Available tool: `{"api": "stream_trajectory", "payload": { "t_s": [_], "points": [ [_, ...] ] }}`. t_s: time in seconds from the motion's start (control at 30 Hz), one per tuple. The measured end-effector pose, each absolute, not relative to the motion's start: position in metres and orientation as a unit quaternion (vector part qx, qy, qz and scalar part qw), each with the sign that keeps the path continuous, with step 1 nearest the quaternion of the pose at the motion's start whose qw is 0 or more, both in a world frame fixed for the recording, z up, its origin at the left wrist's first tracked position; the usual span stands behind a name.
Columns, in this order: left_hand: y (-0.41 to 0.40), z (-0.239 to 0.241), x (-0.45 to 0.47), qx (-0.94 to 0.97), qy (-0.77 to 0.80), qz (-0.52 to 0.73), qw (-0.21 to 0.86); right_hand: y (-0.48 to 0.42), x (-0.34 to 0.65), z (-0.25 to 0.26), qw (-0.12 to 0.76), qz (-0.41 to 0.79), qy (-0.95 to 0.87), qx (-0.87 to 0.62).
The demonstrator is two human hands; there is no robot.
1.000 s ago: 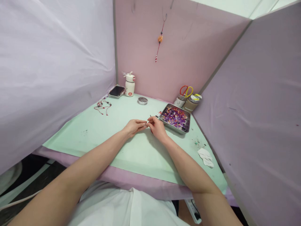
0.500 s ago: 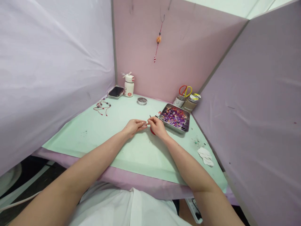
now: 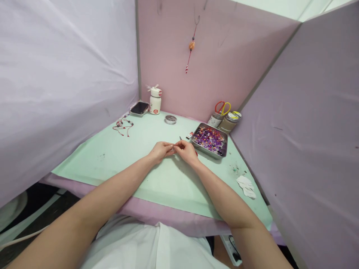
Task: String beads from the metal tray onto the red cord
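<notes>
Over the middle of the green table mat (image 3: 162, 183), my two hands meet at the fingertips. My left hand (image 3: 161, 152) is closed in a pinch, with something small and clear or pale at its fingers, too small to name. My right hand (image 3: 187, 151) pinches at the same spot, its thumb and forefinger touching the left fingertips. A pointed metal tip (image 3: 181, 138) sticks out beyond the right hand, and a bit of red (image 3: 196, 153) peeks out at its side. Right of that hand stands a metal tray (image 3: 209, 151) of purple, orange and clear beads (image 3: 209, 139).
Behind the tray stand scissors (image 3: 223, 107) in a jar (image 3: 215, 120) and a lidded jar (image 3: 230, 122). Farther left are a round tin (image 3: 170, 119), white bottle (image 3: 155, 101), phone (image 3: 139, 108) and beaded red cords (image 3: 122, 125). A crumpled white cloth (image 3: 246, 186) lies right. A beaded cord (image 3: 191, 45) hangs behind.
My right hand has moved slightly left, so its fingertips now meet the left ones. The red bit now shows on the right hand's other side. The whole view has shifted a little.
</notes>
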State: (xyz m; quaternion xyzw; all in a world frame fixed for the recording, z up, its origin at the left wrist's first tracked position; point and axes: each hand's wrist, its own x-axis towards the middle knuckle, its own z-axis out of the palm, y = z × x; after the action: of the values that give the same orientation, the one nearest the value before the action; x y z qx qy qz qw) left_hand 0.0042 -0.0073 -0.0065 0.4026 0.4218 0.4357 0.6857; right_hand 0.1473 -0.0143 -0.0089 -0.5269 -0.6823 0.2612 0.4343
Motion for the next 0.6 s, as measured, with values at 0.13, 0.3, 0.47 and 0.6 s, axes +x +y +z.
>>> {"api": "stream_trajectory", "payload": {
  "t_s": [0.13, 0.3, 0.47, 0.6],
  "points": [
    [-0.0067, -0.0075, 0.0041, 0.4, 0.436, 0.43, 0.682, -0.0175, 0.144, -0.007, 0.429, 0.259, -0.68, -0.534],
    [-0.007, -0.0067, 0.0036, 0.393, 0.441, 0.425, 0.686, -0.0195, 0.1439, -0.0052, 0.413, 0.257, -0.682, -0.546],
    [-0.0093, -0.0018, 0.0034, 0.381, 0.456, 0.424, 0.684, -0.0179, 0.146, -0.0057, 0.411, 0.262, -0.667, -0.563],
    [-0.0095, 0.0012, 0.0022, 0.379, 0.465, 0.422, 0.68, -0.0165, 0.1469, -0.0057, 0.412, 0.3, -0.644, -0.571]
  ]
}}
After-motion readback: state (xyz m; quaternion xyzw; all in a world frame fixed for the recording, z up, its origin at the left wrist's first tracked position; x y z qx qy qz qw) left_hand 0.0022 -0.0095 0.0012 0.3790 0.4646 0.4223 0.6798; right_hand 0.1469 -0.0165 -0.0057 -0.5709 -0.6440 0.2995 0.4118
